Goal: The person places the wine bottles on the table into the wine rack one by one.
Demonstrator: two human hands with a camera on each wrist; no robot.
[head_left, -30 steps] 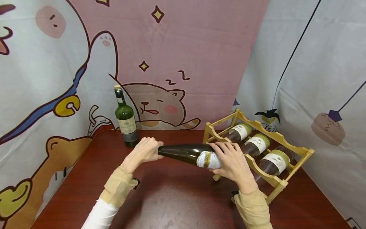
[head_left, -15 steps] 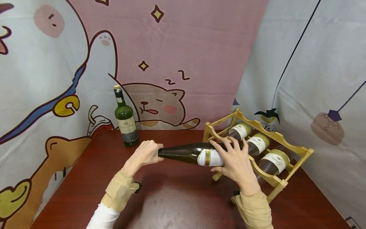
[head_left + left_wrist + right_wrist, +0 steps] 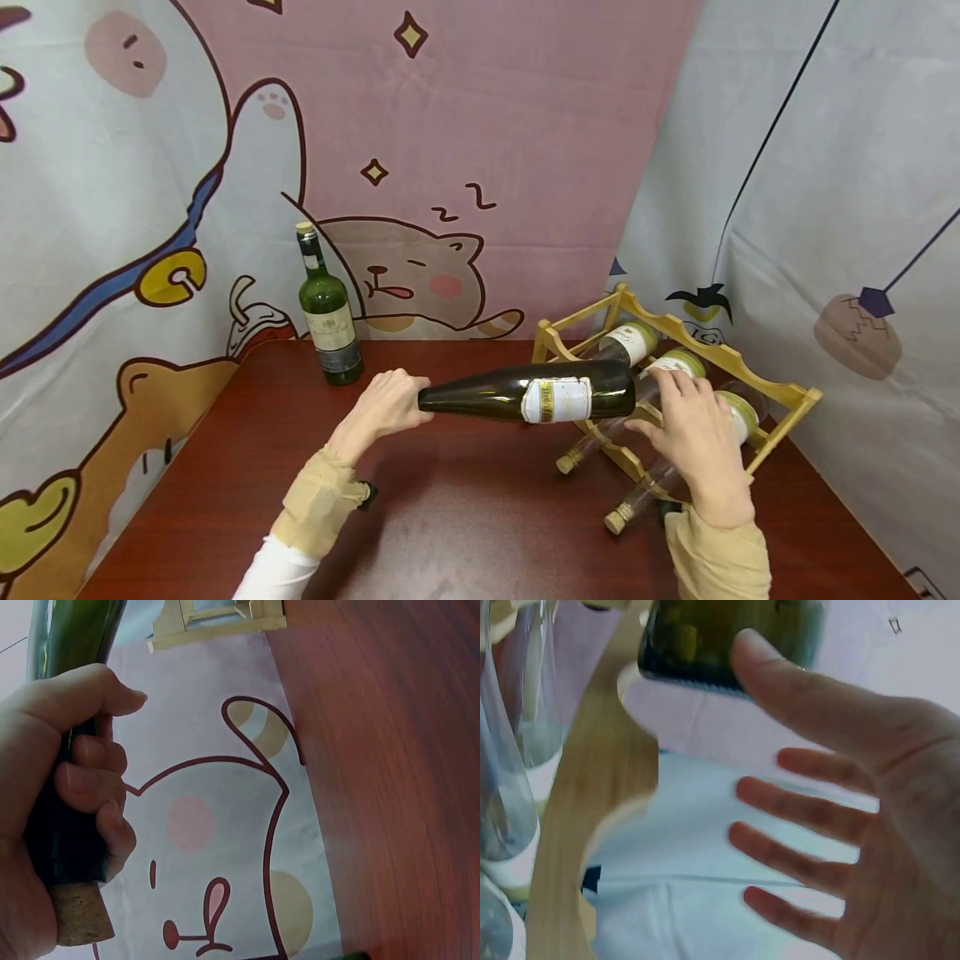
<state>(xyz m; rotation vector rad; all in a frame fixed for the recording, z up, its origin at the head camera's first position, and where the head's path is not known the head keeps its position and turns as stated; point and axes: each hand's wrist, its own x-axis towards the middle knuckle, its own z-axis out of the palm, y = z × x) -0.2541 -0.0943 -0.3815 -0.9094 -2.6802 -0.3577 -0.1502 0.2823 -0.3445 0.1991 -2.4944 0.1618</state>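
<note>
A dark green wine bottle (image 3: 487,396) with a white and gold label lies nearly level above the table. My left hand (image 3: 386,406) grips its neck, fingers wrapped round it. In the left wrist view the bottle's cork (image 3: 81,915) sticks out below that hand. Off the base end of the bottle is my right hand (image 3: 697,437), its fingers spread and holding nothing. The right wrist view shows a gap between the fingers (image 3: 795,844) and the bottle's base, with the thumb overlapping the base in view. Behind the right hand stands a wooden wine rack (image 3: 795,392).
Clear bottles with white and yellow labels lie in the rack, one label (image 3: 628,340) at its far end. Two corks, one of them the nearer cork (image 3: 618,520), jut out over the table (image 3: 480,517). A green bottle (image 3: 330,329) stands upright at the back left.
My right hand has let go of the bottle's base and moved right, towards the rack. The bottle stays in my left hand, its base end now in sight and slightly higher.
</note>
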